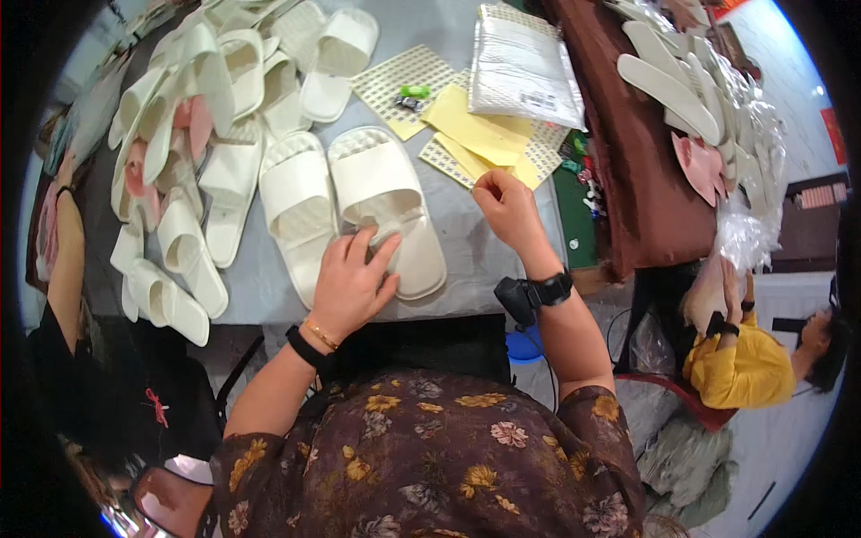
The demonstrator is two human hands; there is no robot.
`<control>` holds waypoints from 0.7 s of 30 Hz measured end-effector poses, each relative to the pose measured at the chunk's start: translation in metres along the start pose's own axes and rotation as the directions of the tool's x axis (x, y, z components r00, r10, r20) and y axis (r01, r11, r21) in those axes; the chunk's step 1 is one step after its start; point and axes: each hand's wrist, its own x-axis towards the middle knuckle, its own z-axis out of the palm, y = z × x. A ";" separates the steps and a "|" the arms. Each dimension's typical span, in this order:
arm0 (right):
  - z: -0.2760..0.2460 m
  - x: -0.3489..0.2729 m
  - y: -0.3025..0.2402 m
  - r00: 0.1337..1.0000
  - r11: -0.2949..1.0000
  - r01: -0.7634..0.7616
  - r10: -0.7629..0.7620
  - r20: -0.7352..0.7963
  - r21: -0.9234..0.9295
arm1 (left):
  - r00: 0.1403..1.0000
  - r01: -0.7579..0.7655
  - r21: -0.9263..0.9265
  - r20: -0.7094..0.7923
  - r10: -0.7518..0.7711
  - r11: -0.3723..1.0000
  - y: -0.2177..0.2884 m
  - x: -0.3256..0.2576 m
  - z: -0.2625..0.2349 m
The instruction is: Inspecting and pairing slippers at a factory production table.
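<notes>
Two white slippers (pixel 386 175) lie side by side in front of me, toes pointing away, each with a broad strap and a bumpy footbed. My left hand (pixel 352 276) rests over their inner edges near the heels, its fingers apart. To the right, my right hand (pixel 509 208) is closed in a pinch above the table, near the yellow paper sheets (pixel 480 125). Whatever may be between those fingertips is too small to make out. Patterned sticker sheets (pixel 404 79) lie partly beneath the yellow paper.
A heap of white and pink slippers (pixel 238 76) covers the left of the grey table (pixel 462 238). A silvery wrapped packet (pixel 525 72) lies at the far right. Beyond a brown cloth-covered edge (pixel 664 206) are more slippers (pixel 677 99) and a person in yellow (pixel 744 363). Another person's arm (pixel 67 251) shows left.
</notes>
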 end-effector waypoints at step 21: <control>0.062 -0.031 -0.048 0.873 0.881 0.442 -0.380 0.306 -0.168 | 0.996 -0.018 -0.068 -0.087 0.012 0.997 -0.007 -0.005 0.003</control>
